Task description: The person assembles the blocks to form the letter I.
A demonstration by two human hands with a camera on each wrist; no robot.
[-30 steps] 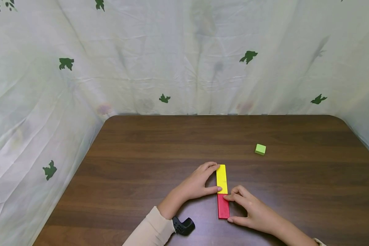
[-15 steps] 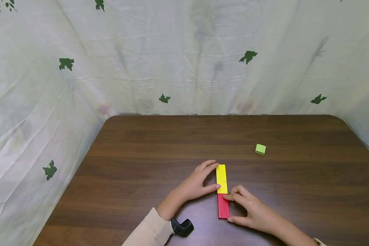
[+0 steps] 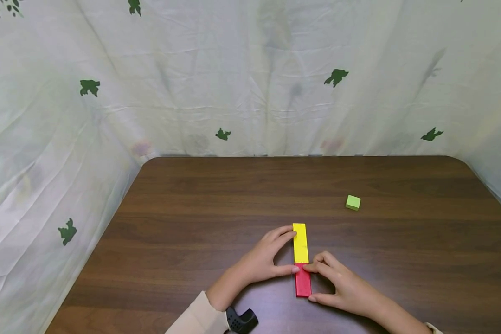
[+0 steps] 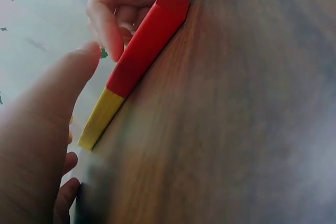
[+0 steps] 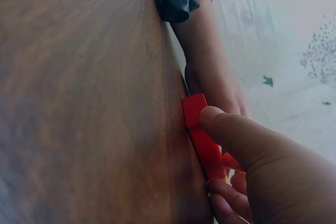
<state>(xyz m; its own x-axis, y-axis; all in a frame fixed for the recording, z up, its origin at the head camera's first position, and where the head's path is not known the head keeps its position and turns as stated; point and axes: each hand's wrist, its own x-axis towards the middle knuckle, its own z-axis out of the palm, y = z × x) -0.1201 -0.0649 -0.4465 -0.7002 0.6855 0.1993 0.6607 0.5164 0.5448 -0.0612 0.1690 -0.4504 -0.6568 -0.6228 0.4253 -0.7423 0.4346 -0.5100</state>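
Observation:
A yellow block (image 3: 300,243) and a red block (image 3: 303,283) lie end to end in one line on the wooden table. My left hand (image 3: 259,260) is at their left side, fingertips at the yellow block's far end and thumb by the red block's upper left edge, fingers spread and relaxed. From the right, my right hand (image 3: 346,287) holds the red block between thumb at its near end and index finger near the joint. The right wrist view shows that thumb on the red block (image 5: 207,150); the left wrist view shows both blocks touching, the yellow one (image 4: 100,121) beyond.
A small light green block (image 3: 353,202) rests farther back to the right on the table (image 3: 217,185). A pale curtain with green leaf shapes (image 3: 275,93) hangs behind the table. A black device (image 3: 242,320) is on the left wrist.
My left hand has slid nearer, its thumb moving from beside the yellow block to the red block. The right hand stays in place on the red block.

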